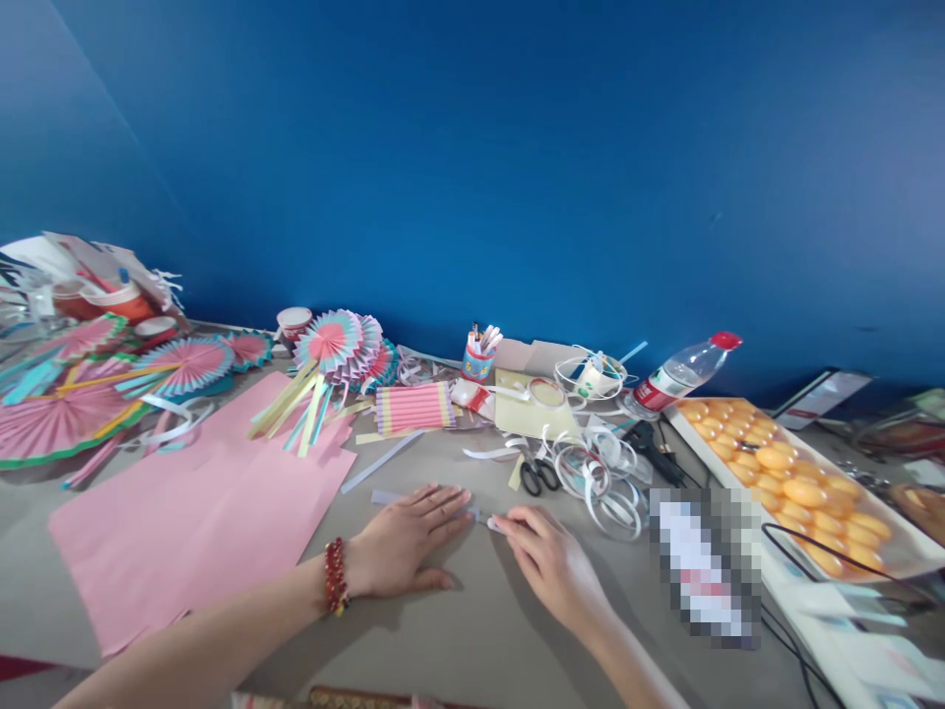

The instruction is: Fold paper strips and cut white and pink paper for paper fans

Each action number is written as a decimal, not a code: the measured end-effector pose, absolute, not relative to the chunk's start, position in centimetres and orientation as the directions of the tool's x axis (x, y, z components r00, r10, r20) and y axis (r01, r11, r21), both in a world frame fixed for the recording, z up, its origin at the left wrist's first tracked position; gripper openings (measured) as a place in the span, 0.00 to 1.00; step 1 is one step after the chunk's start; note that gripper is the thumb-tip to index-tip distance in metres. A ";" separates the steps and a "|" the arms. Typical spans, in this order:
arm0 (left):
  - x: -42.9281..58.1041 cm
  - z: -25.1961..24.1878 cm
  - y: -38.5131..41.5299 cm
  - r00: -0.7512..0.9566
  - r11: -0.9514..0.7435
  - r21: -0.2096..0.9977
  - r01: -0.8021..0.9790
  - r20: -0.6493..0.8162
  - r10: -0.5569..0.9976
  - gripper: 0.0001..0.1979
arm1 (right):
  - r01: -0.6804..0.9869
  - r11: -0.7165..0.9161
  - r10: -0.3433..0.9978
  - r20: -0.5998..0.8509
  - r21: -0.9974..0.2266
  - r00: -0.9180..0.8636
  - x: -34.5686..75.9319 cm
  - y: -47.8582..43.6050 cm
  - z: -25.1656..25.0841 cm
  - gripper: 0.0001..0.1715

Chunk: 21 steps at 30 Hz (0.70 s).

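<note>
My left hand [408,544] lies flat with its fingers spread, pressing on a pale lavender paper strip [384,497] on the grey tabletop. The strip's left end sticks out past the fingers, and its middle is covered by them. In a pinch, my right hand [547,563] holds a small white tool [494,524] with a thin tip, probably a craft knife; most of it is hidden. The tip is close to the strip's right end beside my left fingertips. A second lavender strip [382,462] lies loose just beyond. Farther back is a pleated pink and yellow paper [415,408].
Left lies a large pink sheet [214,502], with folded paper fans [66,418] behind. Black scissors [539,477], curled white strips [609,497] and a glue gun [650,448] lie right. A bottle [683,376] and a tray of orange pieces [801,489] stand beyond.
</note>
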<state>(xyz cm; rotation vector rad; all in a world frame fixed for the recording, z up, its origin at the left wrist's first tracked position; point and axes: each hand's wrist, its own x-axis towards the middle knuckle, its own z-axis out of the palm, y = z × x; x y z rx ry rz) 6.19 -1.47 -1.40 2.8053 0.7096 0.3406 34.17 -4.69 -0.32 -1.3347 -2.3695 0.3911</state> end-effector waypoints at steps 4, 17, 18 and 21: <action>6.1 -1.3 -1.4 0.865 -0.850 0.286 0.441 0.115 0.488 0.41 | 0.751 0.522 0.851 0.186 -0.404 -0.492 34.1 -4.8 -0.2 0.26; 6.1 -1.0 -1.4 0.866 -0.839 0.315 0.444 0.087 0.492 0.42 | 0.762 0.511 0.856 0.156 -0.398 -0.492 33.9 -4.6 0.0 0.24; 6.1 -1.0 -1.4 0.866 -0.839 0.313 0.446 0.085 0.492 0.42 | 0.762 0.510 0.857 0.159 -0.399 -0.490 33.9 -4.6 0.0 0.24; 6.1 -1.2 -1.4 0.867 -0.838 0.310 0.448 0.078 0.492 0.42 | 0.763 0.512 0.857 0.176 -0.394 -0.484 33.7 -4.6 -0.1 0.24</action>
